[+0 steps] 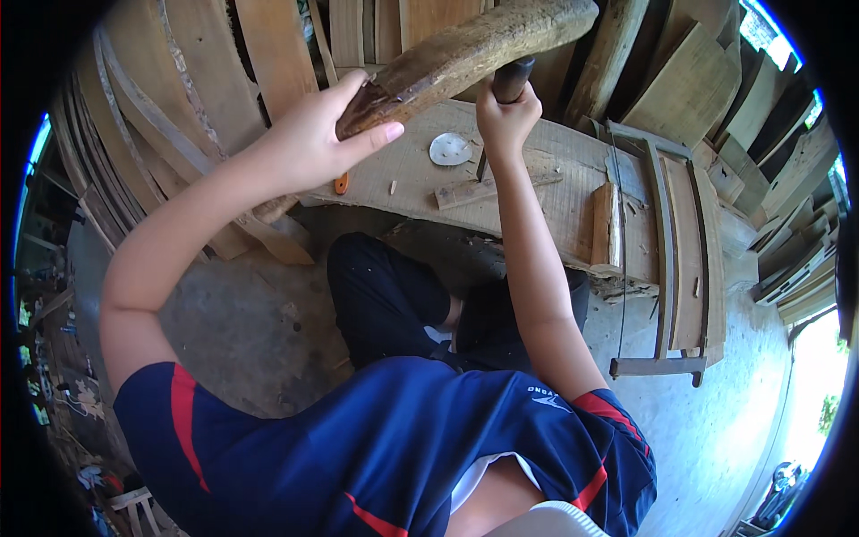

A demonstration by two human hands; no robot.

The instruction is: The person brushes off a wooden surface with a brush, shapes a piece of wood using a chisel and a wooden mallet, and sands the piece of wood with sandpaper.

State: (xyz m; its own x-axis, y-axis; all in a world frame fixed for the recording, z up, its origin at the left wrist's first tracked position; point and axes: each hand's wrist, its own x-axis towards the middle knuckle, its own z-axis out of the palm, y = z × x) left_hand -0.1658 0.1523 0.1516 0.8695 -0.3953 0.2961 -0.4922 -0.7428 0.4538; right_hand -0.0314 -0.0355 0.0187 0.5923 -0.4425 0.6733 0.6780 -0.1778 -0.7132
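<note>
My left hand (333, 125) is wrapped round the narrower end of a thick, curved wooden club (483, 49), raised over the bench. The club's far end reaches up to the right, above my right hand (508, 115). That hand is closed round the dark handle of a chisel (513, 79), which stands roughly upright. Its thin blade points down at a small wooden strip (465, 192) lying on the wooden workbench (407, 166). Whether the club touches the handle top, I cannot tell.
On the bench are a round white lid-like disc (450, 149), wood chips and a wooden block (606, 228). An orange-handled tool (341, 183) lies at its left edge. A frame saw (664, 259) leans at the right end. Boards (201, 80) stand along the back.
</note>
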